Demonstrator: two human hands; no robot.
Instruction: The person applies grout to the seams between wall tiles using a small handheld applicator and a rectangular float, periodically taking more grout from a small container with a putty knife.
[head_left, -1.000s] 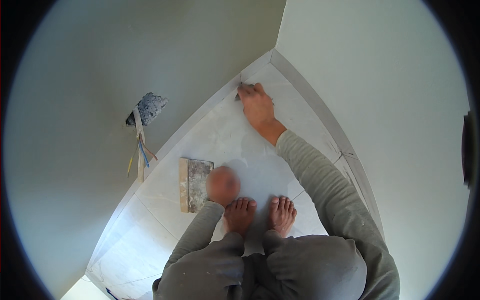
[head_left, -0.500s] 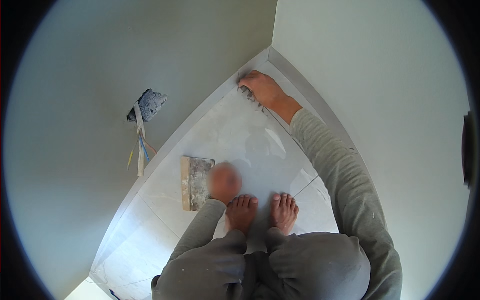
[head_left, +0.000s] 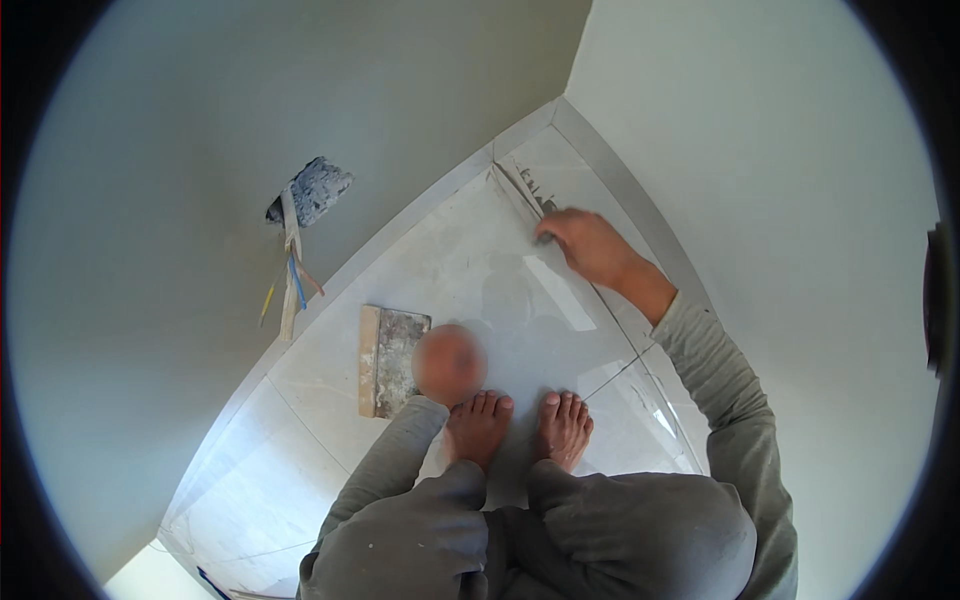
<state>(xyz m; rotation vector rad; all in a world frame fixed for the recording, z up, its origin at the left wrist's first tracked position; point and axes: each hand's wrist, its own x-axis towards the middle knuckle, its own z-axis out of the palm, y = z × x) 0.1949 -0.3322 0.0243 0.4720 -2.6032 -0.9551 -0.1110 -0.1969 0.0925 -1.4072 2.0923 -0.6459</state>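
Observation:
My right hand (head_left: 590,245) is low over the pale floor tiles (head_left: 450,250), beside a seam that runs out from the left wall. Its fingers are closed, with something small and dark at their tips that I cannot make out. Dark grey smears (head_left: 535,190) lie along the seam just beyond those fingers. Near my left foot, my left hand (head_left: 450,365) is blurred, and its fingers do not show. It covers the right edge of a flat, grey-smeared rectangular plate (head_left: 402,355) with a tan strip along its left side. Whether the hand grips the plate, I cannot tell.
Grey skirting (head_left: 400,225) runs along the left wall and meets the skirting of the right wall (head_left: 800,200) in a far corner. A rough hole (head_left: 320,190) in the left wall has loose wires (head_left: 295,270) hanging from it. My bare feet (head_left: 480,430) stand on the tiles.
My right hand has moved back along the seam, toward me and to the right, uncovering the grey smears and the seam's far end. My left hand and the plate have hardly moved.

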